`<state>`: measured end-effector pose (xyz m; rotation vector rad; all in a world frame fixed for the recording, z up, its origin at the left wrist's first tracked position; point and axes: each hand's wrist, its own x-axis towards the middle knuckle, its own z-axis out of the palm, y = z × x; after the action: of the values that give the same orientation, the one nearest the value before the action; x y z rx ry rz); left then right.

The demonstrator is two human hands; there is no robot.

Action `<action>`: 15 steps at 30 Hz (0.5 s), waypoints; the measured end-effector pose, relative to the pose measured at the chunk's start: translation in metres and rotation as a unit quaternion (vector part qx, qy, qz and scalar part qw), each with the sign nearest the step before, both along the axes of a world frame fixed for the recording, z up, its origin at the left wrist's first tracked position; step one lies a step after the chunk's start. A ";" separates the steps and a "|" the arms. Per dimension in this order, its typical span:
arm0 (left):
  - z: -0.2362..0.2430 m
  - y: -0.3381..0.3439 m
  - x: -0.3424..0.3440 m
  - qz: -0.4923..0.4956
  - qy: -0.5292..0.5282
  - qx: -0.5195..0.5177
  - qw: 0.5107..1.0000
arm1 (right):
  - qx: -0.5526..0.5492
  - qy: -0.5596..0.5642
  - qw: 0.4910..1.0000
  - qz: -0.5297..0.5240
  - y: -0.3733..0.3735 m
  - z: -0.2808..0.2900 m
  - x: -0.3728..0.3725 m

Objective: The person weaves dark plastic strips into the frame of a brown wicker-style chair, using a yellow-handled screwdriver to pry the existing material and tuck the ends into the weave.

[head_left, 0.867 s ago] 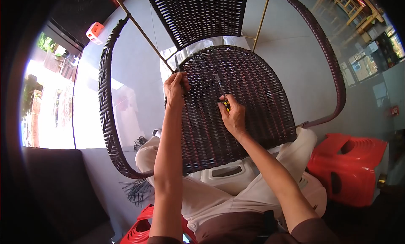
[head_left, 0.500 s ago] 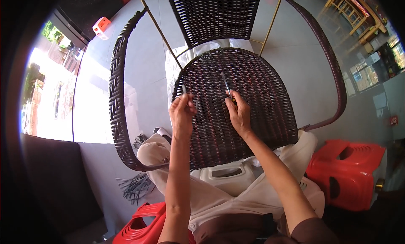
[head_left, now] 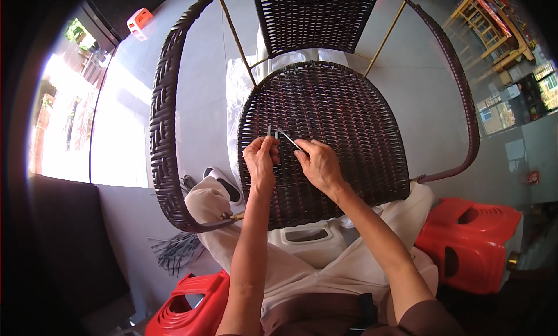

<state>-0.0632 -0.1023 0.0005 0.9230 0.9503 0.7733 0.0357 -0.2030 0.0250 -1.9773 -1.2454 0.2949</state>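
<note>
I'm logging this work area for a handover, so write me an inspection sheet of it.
Surface: dark brown woven chair seat.
Job's things: thin pale strip and slim metal-shafted tool, tool tip near the strip.
Clutter: loose bundle of thin dark strips on the grey floor.
Hands: left hand pinches the strip; right hand grips the tool.
Cables: nothing seen.
Surroundings: red plastic stool at right, light wooden furniture at upper right.

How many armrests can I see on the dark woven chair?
2: the left armrest, broadly braided, and the right armrest, each bowing outward beside the seat. None appears hidden.
</note>
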 end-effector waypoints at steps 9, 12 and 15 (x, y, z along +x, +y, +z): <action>0.003 -0.003 0.003 0.008 0.020 0.017 1.000 | -0.084 -0.033 0.996 -0.016 0.006 0.026 -0.006; 0.003 -0.003 0.002 0.005 0.016 0.025 1.000 | -0.128 -0.006 0.992 -0.016 0.011 0.035 -0.004; -0.001 -0.003 0.003 0.010 0.020 0.035 0.999 | -0.142 -0.006 0.990 -0.011 0.015 0.036 -0.002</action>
<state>-0.0602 -0.1055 0.0000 0.9927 0.9737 0.8125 0.0341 -0.1880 0.0614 -2.2351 -1.2419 0.4731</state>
